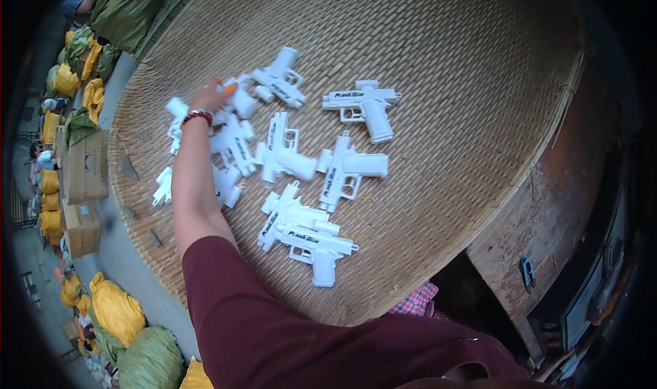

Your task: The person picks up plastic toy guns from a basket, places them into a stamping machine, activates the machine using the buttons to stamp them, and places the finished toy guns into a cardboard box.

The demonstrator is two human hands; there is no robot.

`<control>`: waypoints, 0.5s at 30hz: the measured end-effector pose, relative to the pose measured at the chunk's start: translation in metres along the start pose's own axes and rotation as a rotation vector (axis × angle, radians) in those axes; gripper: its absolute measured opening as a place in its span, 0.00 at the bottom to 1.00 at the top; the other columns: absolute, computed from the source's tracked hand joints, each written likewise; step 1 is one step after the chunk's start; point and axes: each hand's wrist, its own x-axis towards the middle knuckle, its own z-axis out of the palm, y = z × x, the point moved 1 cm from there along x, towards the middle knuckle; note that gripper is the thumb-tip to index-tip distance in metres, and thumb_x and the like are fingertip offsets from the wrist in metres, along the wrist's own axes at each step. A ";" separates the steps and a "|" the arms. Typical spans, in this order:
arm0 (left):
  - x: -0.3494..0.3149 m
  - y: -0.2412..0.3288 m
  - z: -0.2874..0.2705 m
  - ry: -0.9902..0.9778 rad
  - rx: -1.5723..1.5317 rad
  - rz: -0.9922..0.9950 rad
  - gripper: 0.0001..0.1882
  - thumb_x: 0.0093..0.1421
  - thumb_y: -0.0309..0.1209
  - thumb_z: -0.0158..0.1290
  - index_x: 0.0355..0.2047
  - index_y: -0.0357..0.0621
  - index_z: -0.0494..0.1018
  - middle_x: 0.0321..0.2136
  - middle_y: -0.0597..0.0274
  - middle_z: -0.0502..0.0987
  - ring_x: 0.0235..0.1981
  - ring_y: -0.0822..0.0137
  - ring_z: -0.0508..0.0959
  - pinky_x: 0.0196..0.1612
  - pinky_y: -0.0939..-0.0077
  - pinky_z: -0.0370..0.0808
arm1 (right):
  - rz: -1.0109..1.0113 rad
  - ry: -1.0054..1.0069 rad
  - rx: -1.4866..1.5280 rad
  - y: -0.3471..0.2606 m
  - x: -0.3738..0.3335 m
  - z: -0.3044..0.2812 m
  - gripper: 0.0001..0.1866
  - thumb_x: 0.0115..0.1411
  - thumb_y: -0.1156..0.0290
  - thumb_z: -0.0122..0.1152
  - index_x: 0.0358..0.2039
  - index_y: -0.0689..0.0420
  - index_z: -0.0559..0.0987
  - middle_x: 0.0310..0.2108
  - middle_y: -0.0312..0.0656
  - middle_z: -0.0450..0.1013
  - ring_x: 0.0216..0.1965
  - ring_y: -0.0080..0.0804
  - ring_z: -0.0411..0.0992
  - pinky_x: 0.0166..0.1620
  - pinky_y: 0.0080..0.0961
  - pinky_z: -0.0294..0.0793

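So the left hand (213, 96) is over the crowded side of the pile, right up against a white toy gun (243, 104) at its 3 o'clock. Can't honestly tell if the fingers are clamped on it or just resting there; it's a small, crowded patch, and that orange bit by the fingertips could be anything. The right hand isn't in view.

I'd guess these are light, hollow hard plastic: stiff, kinda slick, no squish. The chunky handle looks like the best hold, or a pinch across the flat top part. I'd go easy on the skinny tip and trigger loop, those look snappable.

Pose-wise, the forearm (195, 180) runs up from about 6 o'clock, wrist in a red bracelet (197, 117), palm seemingly down, fingers aimed toward 2 or 3.

Going outward: another gun (284, 79) just beside at 3, a lone gun (369, 108) further that way, and an overlapping pair (316, 245) at 5. All of it lies on a big woven tray (438, 60). Way past its rim at 4 there's a worn counter (554, 197) with blue snips (527, 274). Boxes (85, 163) at 8, yellow sack (116, 307) at 7.
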 end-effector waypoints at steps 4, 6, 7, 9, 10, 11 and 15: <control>-0.069 0.039 0.026 -0.159 -0.061 0.281 0.34 0.54 0.57 0.52 0.52 0.45 0.65 0.45 0.39 0.74 0.49 0.47 0.73 0.53 0.61 0.68 | 0.011 0.023 -0.008 -0.001 -0.001 -0.002 0.30 0.64 0.46 0.42 0.62 0.48 0.61 0.62 0.39 0.57 0.62 0.35 0.55 0.61 0.37 0.56; -0.120 0.047 0.030 -0.328 -0.142 0.303 0.34 0.55 0.56 0.51 0.53 0.42 0.64 0.46 0.40 0.73 0.49 0.48 0.74 0.53 0.61 0.67 | 0.018 0.000 -0.006 0.002 0.006 0.009 0.30 0.64 0.46 0.42 0.62 0.47 0.61 0.62 0.39 0.58 0.62 0.35 0.56 0.61 0.37 0.56; -0.146 0.049 0.030 -0.338 -0.134 0.383 0.33 0.56 0.55 0.51 0.53 0.43 0.64 0.47 0.41 0.73 0.48 0.48 0.74 0.52 0.61 0.68 | 0.022 -0.011 -0.004 0.005 0.009 0.013 0.30 0.64 0.46 0.42 0.62 0.47 0.61 0.62 0.39 0.58 0.62 0.35 0.56 0.61 0.38 0.56; -0.188 0.075 0.045 -0.447 -0.046 0.591 0.32 0.58 0.53 0.50 0.54 0.44 0.64 0.47 0.44 0.73 0.48 0.51 0.74 0.51 0.62 0.69 | 0.030 0.007 -0.010 0.008 0.008 0.005 0.30 0.64 0.46 0.42 0.62 0.47 0.61 0.62 0.38 0.58 0.62 0.35 0.56 0.61 0.38 0.56; -0.207 0.088 0.047 -0.527 0.032 0.698 0.31 0.59 0.52 0.50 0.55 0.44 0.65 0.46 0.45 0.73 0.48 0.54 0.73 0.51 0.63 0.69 | 0.032 0.009 -0.012 0.011 0.009 0.005 0.30 0.64 0.45 0.42 0.62 0.47 0.61 0.62 0.38 0.58 0.62 0.35 0.56 0.61 0.38 0.56; -0.216 0.104 0.029 -0.527 0.034 0.699 0.31 0.59 0.52 0.50 0.55 0.44 0.65 0.46 0.45 0.73 0.48 0.54 0.73 0.51 0.63 0.69 | 0.031 0.010 -0.014 0.012 0.008 0.003 0.30 0.64 0.45 0.42 0.62 0.47 0.61 0.62 0.38 0.58 0.62 0.35 0.56 0.60 0.38 0.56; -0.165 0.166 0.003 -0.646 -0.283 0.393 0.29 0.57 0.44 0.54 0.56 0.46 0.65 0.46 0.46 0.73 0.47 0.52 0.72 0.50 0.64 0.70 | 0.024 0.128 -0.012 0.012 -0.034 -0.061 0.31 0.64 0.45 0.42 0.62 0.46 0.61 0.61 0.38 0.58 0.62 0.35 0.56 0.60 0.38 0.57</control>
